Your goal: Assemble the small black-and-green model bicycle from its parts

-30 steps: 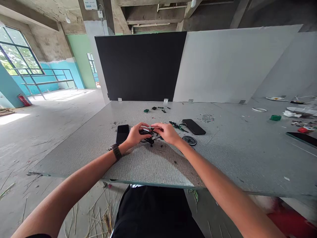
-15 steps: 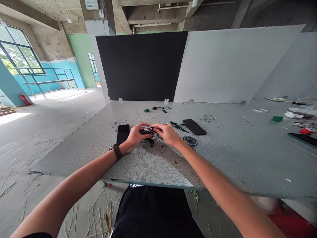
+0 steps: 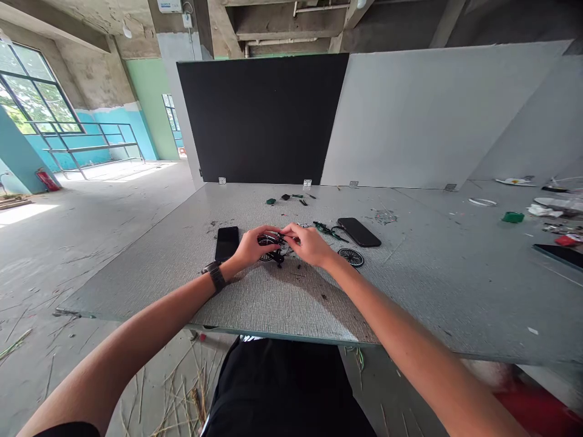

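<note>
Both hands meet over a small black model bicycle [image 3: 276, 257] whose spoked wheel shows between the fingers. My left hand [image 3: 250, 247] is closed around the wheel side, thumb in front and fingers over the top. My right hand [image 3: 310, 246] pinches with thumb and forefinger at the upper right of the model; what is between the fingertips is too small to make out. Right of that hand lies a loose spoked wheel [image 3: 350, 257]. Behind the hand is a dark green model frame piece [image 3: 328, 230]. Tiny dark bits are scattered in front of the model.
One black phone [image 3: 226, 243] lies by my left wrist, another phone [image 3: 359, 232] to the right. Small green and black parts [image 3: 285, 197] lie farther back. A black panel [image 3: 264, 121] and a white panel [image 3: 423, 115] stand along the grey table's [image 3: 432, 261] back edge.
My right hand has shifted very slightly at the model, fingertips still pinched. The left hand keeps its hold. My right forearm now covers the second wheel's edge that showed beside it.
</note>
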### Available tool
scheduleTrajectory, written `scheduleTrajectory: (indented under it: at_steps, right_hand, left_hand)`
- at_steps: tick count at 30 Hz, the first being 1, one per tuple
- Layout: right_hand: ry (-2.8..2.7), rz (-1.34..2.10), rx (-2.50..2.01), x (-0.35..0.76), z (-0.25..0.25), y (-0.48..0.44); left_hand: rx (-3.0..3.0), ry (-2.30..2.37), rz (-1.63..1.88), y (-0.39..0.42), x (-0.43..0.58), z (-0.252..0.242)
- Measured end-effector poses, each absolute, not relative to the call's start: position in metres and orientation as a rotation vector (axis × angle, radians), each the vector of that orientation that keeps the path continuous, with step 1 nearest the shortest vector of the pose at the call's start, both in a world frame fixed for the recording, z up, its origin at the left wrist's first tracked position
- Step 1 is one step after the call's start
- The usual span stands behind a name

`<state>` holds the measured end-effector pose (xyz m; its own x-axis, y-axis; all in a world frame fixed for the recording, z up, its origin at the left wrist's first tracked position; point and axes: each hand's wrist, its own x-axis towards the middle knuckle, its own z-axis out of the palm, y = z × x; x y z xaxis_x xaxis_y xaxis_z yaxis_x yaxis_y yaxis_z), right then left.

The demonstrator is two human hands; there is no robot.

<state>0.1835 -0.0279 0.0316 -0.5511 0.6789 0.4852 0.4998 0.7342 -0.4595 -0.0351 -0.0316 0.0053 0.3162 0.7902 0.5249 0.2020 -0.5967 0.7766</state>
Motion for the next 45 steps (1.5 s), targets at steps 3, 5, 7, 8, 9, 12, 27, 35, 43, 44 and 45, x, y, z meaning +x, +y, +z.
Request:
scheduleTrajectory:
  at_steps: [3, 5, 7, 8, 9, 12, 27, 35, 43, 44, 45]
  right_hand:
    - [-2.324, 0.291, -0.901, 0.183, 0.032, -0.030]
    - [-2.350, 0.176, -0.956, 0.181, 0.030, -0.031]
    - [-2.350, 0.026, -1.036, 0.177, 0.028, -0.032]
    - [-2.340, -0.043, -1.070, 0.175, 0.026, -0.032]
    - [-2.326, -0.101, -1.089, 0.173, 0.025, -0.033]
    - [-2.281, -0.196, -1.055, 0.169, 0.023, -0.036]
    - [-2.204, -0.384, -0.850, 0.164, 0.035, -0.047]
    - [-2.709, -0.215, -0.520, 0.134, 0.010, -0.056]
    - [-2.690, 0.105, -0.649, 0.143, 0.005, -0.039]
    - [-2.671, 0.102, -0.681, 0.146, 0.007, -0.037]
    - [-2.660, 0.098, -0.707, 0.149, 0.008, -0.035]
  left_hand:
    - [1.986, 0.880, 1.279, -0.030, -0.036, 0.004]
    - [1.988, 0.901, 1.286, -0.030, -0.036, 0.004]
    - [1.981, 0.929, 1.294, -0.029, -0.036, 0.004]
    - [1.971, 0.937, 1.297, -0.029, -0.036, 0.005]
    - [1.959, 0.938, 1.299, -0.030, -0.035, 0.005]
    - [1.927, 0.924, 1.298, -0.030, -0.035, 0.006]
    - [1.869, 1.032, 1.485, -0.028, -0.040, 0.018]
    - [1.620, 1.203, 1.700, -0.006, -0.064, 0.016]
    - [1.593, 1.196, 1.708, -0.007, -0.063, 0.016]
    - [1.595, 1.196, 1.709, -0.007, -0.063, 0.016]
    - [1.595, 1.194, 1.711, -0.007, -0.063, 0.016]
